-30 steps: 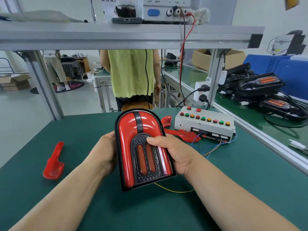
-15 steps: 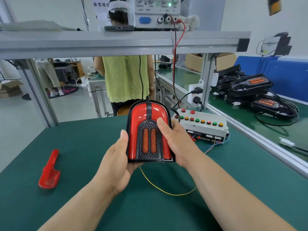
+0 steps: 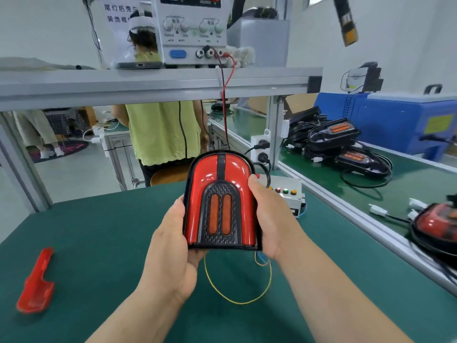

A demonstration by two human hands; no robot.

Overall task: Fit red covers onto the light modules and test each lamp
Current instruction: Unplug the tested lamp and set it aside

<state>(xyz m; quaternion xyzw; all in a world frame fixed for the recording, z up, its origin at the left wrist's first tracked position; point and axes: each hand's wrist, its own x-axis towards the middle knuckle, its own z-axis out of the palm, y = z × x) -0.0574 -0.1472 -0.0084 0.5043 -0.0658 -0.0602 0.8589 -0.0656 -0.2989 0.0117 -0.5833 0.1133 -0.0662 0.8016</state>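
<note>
Both hands, left hand (image 3: 173, 253) and right hand (image 3: 274, 219), clasp the lamp (image 3: 220, 201) upright: glossy red cover, black frame, two orange strips.

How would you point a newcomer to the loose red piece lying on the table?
Start at the green table. On its near left part, left of the left hand, the red cover lies alone. Unlike the held lamp, it is narrow, all red, without a black frame.
</note>
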